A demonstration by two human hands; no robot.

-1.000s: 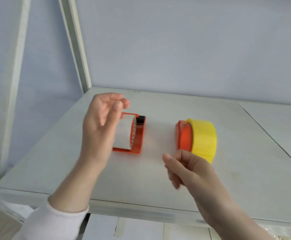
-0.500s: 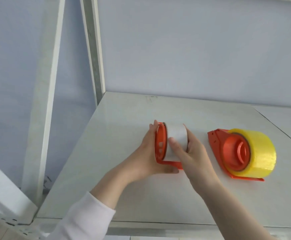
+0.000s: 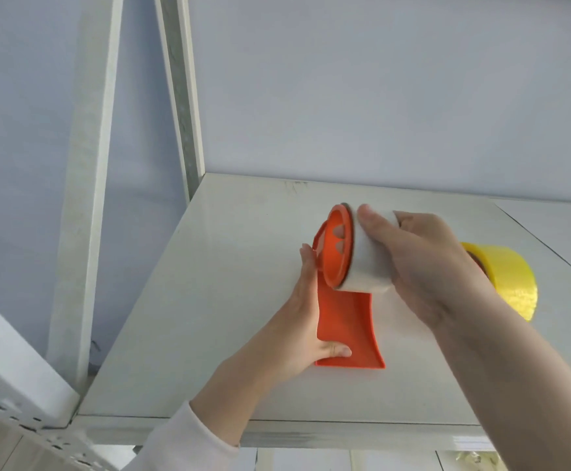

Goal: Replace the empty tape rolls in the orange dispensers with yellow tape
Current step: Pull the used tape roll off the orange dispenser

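Note:
An orange dispenser (image 3: 341, 321) lies on the grey shelf (image 3: 209, 300), its flat base toward me and its round hub (image 3: 336, 251) raised. My left hand (image 3: 306, 321) holds its left side, thumb on the base. A white empty roll (image 3: 367, 263) sits on the hub, and my right hand (image 3: 423, 263) grips it from the right. Behind my right wrist lies a yellow tape roll (image 3: 511, 283) on a second dispenser, which is mostly hidden.
A white upright post (image 3: 182, 96) rises at the shelf's back left corner, against a pale blue wall. The shelf's metal front edge (image 3: 345, 435) runs below my arms. A seam (image 3: 549, 246) splits the shelf board at the right.
The camera has come closer. The dispenser has tipped so its base faces me. My right hand has shifted further round the white roll; my left hand has slid down the dispenser's side.

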